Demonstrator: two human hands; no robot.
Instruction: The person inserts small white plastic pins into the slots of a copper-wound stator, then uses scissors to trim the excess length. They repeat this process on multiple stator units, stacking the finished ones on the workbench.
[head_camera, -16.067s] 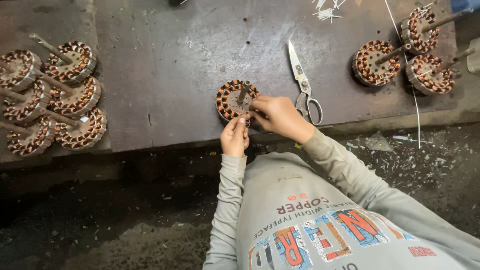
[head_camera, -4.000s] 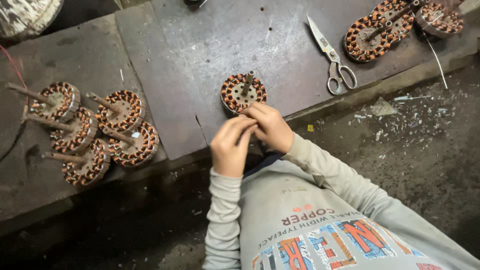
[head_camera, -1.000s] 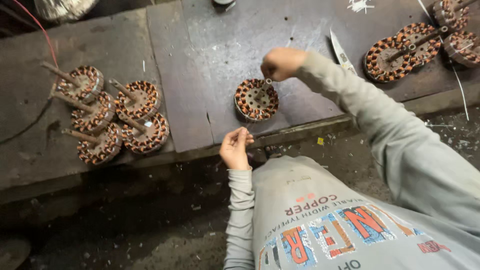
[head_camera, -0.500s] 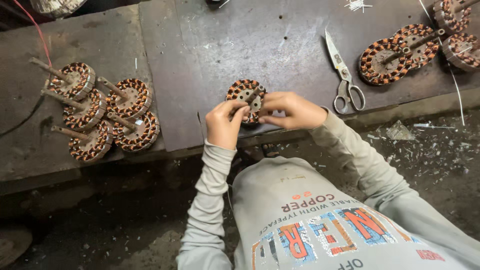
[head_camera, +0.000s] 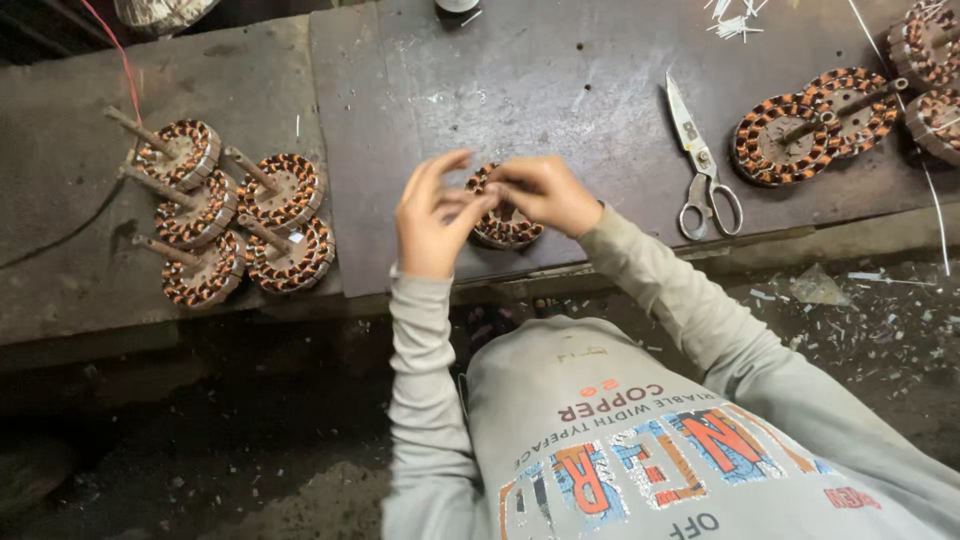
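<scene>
A round stator wound with copper coils (head_camera: 508, 229) lies near the front edge of the dark metal bench top (head_camera: 560, 90). Both of my hands are over it. My right hand (head_camera: 545, 193) curls its fingers down on the stator's top and covers most of it. My left hand (head_camera: 430, 215) is raised just left of it, thumb and forefinger pinched against my right fingertips while the other fingers fan upward. Whatever sits in that pinch is too small to make out.
Metal scissors (head_camera: 700, 160) lie shut on the bench to the right. Several wound stators with shafts (head_camera: 232, 212) are clustered on the left slab, and more stators (head_camera: 812, 125) lie at the far right. White scraps (head_camera: 735, 18) litter the back edge and the floor.
Half a second ago both hands gripped the stator's sides. Now my left hand has lifted off and pinches at my right fingertips. A second ago my right arm reached far over the bench.
</scene>
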